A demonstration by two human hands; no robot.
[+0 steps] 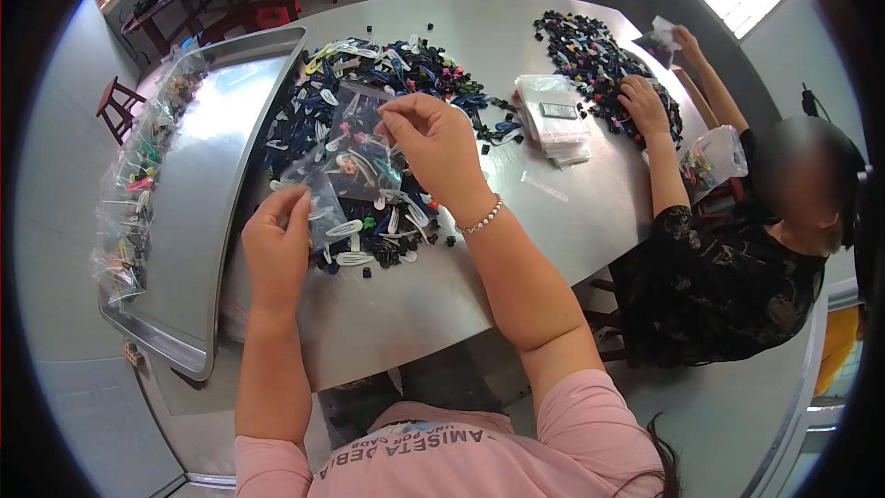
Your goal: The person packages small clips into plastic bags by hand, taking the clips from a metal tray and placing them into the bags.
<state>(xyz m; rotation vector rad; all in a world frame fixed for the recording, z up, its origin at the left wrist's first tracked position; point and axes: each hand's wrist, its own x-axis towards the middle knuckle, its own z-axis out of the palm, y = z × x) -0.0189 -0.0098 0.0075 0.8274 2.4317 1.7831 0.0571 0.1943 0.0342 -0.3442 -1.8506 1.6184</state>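
Note:
A clear plastic bag with small hair clips and colourful pieces in it hangs between my hands. Thumb and fingers of my right hand pinch its upper right edge. My left hand is closed on clear plastic at the bag's lower left side. Beneath the bag spreads a large pile of hair clips, mostly white and dark blue snap clips with small black claw clips. Part of this pile is hidden behind the bag and my hands.
Left lies a metal tray, filled bags along its far side. A stack of empty clear bags lies right of the pile. A co-worker at the right reaches into another pile of small clips on the metal table.

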